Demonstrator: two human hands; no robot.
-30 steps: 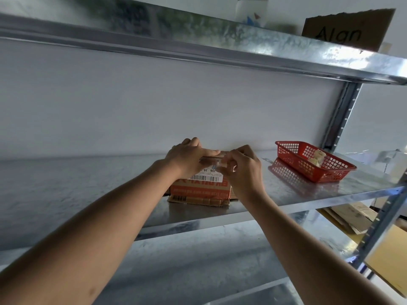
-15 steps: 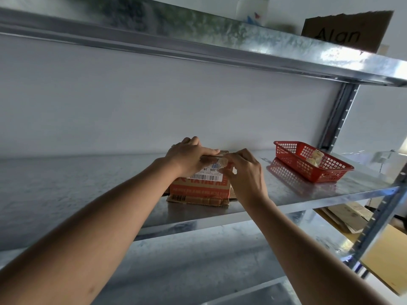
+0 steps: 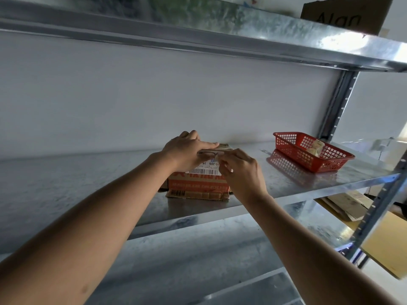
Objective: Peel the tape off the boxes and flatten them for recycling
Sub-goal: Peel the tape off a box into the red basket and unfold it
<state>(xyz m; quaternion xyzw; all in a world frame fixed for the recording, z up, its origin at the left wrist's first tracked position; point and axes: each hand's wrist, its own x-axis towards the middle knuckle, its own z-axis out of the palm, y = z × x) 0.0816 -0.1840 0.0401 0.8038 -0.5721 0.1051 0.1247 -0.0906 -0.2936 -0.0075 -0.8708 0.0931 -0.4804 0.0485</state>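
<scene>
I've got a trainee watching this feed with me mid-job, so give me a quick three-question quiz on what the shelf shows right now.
1. True or false: the red basket sits on the same metal shelf as the cardboard box.
2. Which hand lies flat on top of the box? A) left hand B) right hand C) neither
3. Fill in: the right hand's fingertips work at the box's ____ edge, just above the barcode label.

Key
1. True. The basket stands to the box's right, apart from it.
2. A. The left hand presses down on the top.
3. Top. Whether tape is pinched there is too small to tell.
</scene>
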